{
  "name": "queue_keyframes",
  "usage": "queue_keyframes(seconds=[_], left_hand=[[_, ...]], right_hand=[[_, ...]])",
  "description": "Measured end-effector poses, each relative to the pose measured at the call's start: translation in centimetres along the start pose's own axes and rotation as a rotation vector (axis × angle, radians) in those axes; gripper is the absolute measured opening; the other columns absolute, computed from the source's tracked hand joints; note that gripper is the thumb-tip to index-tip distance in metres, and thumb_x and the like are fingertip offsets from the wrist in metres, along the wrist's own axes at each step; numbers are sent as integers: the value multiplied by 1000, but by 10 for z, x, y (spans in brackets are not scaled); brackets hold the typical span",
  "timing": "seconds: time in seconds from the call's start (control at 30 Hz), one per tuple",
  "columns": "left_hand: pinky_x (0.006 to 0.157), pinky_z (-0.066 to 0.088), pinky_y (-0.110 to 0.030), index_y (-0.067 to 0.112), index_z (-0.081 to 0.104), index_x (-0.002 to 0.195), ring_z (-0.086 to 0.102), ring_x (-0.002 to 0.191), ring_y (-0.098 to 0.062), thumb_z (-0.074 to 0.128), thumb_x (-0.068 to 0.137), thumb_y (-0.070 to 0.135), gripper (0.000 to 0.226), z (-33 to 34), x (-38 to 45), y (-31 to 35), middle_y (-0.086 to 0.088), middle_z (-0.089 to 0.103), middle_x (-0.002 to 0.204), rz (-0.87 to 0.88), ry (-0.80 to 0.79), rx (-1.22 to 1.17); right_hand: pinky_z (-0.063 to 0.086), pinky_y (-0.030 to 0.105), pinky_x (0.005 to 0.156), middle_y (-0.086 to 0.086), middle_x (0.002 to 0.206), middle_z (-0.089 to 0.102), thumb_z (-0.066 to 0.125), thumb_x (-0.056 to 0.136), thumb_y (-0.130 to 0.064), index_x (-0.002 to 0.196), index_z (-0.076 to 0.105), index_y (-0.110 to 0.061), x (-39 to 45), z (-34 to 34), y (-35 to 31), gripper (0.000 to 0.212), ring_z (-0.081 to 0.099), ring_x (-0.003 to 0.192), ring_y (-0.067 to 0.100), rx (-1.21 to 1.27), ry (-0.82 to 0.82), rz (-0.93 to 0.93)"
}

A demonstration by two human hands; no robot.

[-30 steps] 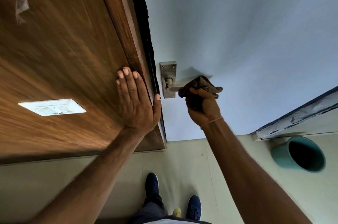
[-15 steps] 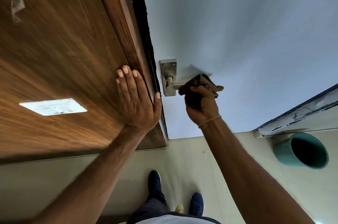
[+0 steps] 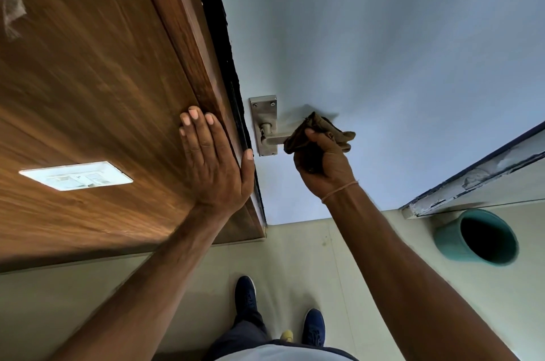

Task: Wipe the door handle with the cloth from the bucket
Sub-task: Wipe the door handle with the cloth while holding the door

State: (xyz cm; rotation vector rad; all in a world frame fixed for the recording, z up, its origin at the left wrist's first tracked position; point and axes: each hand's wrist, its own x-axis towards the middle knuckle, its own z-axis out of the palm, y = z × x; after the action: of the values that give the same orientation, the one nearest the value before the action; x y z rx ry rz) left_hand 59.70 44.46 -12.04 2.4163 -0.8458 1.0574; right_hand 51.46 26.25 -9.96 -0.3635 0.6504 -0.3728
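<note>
A silver lever door handle [image 3: 272,140] on a metal backplate sits on the pale blue door. A crumpled brown cloth [image 3: 317,131] is wrapped over the lever's outer half, and my right hand [image 3: 323,167] grips the cloth there. My left hand [image 3: 213,164] lies flat, fingers spread, on the brown wooden frame [image 3: 124,89] just left of the handle, holding nothing. The teal bucket [image 3: 454,242] stands on the floor at the lower right, its inside dark.
A white switch plate [image 3: 75,175] is set in the wood panel at left. A second door's edge [image 3: 477,171] juts in at right above the bucket. My two dark blue shoes [image 3: 246,292] stand on the pale floor below the handle.
My right hand with the cloth has shifted slightly along the lever, and the view has tilted a little. My left hand stays flat on the frame.
</note>
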Motion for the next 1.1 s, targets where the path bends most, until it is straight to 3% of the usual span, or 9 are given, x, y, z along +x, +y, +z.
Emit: queue_keyframes(seconds=[0.1, 0.27, 0.4, 0.47, 0.53, 0.67, 0.83, 1.0, 1.1], left_hand=[[133, 18, -58, -5, 2, 165, 19, 158, -51, 49, 103, 40, 90, -2, 0, -1, -37, 22, 168, 10, 0, -3], [134, 17, -56, -4, 4, 165, 19, 159, -51, 47, 104, 41, 87, -4, 0, -1, -36, 22, 168, 10, -1, -13], [134, 18, -57, -6, 5, 165, 21, 158, -52, 48, 104, 41, 88, -6, 1, 1, -36, 21, 168, 2, -13, -6], [134, 19, -57, -7, 6, 164, 21, 158, -52, 48, 104, 40, 88, -7, 1, 1, -36, 20, 168, 6, -15, -8], [133, 20, -58, -7, 7, 164, 20, 160, -51, 48, 104, 40, 87, -8, 1, 0, -32, 14, 170, 9, -12, -11], [133, 20, -58, -7, 8, 164, 11, 162, -45, 48, 104, 39, 86, -9, 0, -1, -29, 9, 170, 9, -18, -11], [134, 17, -56, -6, 5, 164, 19, 159, -51, 48, 104, 41, 87, -5, 0, 2, -31, 15, 170, -5, -10, -7], [134, 16, -55, -3, 2, 165, 20, 158, -50, 50, 103, 42, 91, -1, 0, 1, -32, 20, 169, -4, 9, 10], [134, 16, -54, -3, 3, 165, 20, 158, -50, 51, 102, 42, 92, 2, 0, 0, -31, 21, 169, -9, 20, 9]], right_hand=[[60, 44, 90, 12, 115, 74, 68, 97, -4, 110, 70, -17, -2, -4, -4, 19, 73, 106, 28, -169, -4, -57], [65, 52, 88, 14, 115, 78, 79, 90, -14, 122, 71, -16, -1, -14, -7, 33, 75, 109, 33, -586, 120, -366], [61, 30, 87, -8, 99, 79, 79, 89, -31, 107, 74, -29, -1, -18, -14, 19, 74, 98, 11, -988, 93, -669], [55, 30, 81, -9, 98, 78, 71, 93, -36, 105, 74, -30, 3, -18, -16, 13, 71, 96, 18, -1305, 112, -865], [45, 29, 78, -8, 103, 76, 68, 94, -24, 112, 72, -28, 4, -21, -15, 18, 62, 101, 25, -1608, 143, -1017], [50, 39, 82, 1, 105, 73, 65, 82, -4, 114, 67, -17, -5, -15, -24, 34, 57, 102, 34, -1895, -7, -1104], [47, 40, 80, 5, 100, 72, 65, 77, -3, 112, 68, -17, -6, -1, -35, 38, 59, 93, 36, -2157, -111, -1151], [45, 39, 83, 1, 103, 72, 57, 77, -8, 113, 68, -22, -6, 7, -33, 40, 59, 93, 33, -2287, -257, -1211], [48, 41, 87, 8, 111, 74, 56, 81, -7, 121, 69, -14, -6, 15, -21, 42, 63, 99, 36, -2289, -359, -1275]])
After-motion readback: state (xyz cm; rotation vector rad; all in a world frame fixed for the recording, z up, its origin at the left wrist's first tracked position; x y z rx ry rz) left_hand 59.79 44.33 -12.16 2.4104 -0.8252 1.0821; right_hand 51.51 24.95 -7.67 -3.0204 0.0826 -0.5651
